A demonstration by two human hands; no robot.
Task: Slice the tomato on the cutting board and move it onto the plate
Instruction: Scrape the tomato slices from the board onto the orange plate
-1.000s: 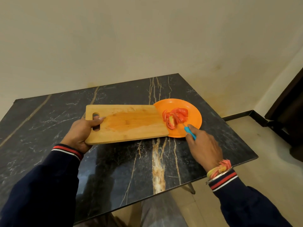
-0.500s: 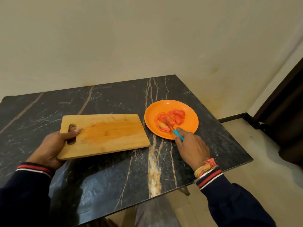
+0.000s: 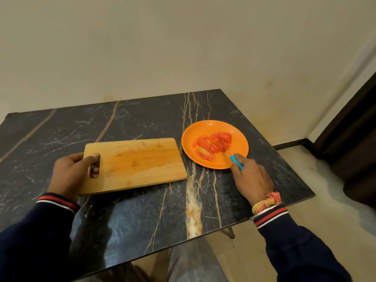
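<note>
**Tomato slices on the plate, bare board beside it**

At about 8 o'clock on the dark marble table (image 3: 142,210), the left hand (image 3: 70,176) is closed around the handle end of the wooden cutting board (image 3: 138,161), its thumb lying over the handle slot (image 3: 95,165) and its fingers curled under the board's edge. The board lies flat, with no tomato on it, only a darker damp patch near its middle.

Just beside the board's right end, at about 2 o'clock on the table, sits the orange plate (image 3: 238,155), a narrow strip of table between the two. The tomato slices (image 3: 213,145) lie clustered in the plate's centre.

At the plate's 5 o'clock rim, the right hand (image 3: 251,178) grips the blue handle of a small knife (image 3: 236,161); the thin blade points up toward 11 o'clock and reaches the slices.
</note>
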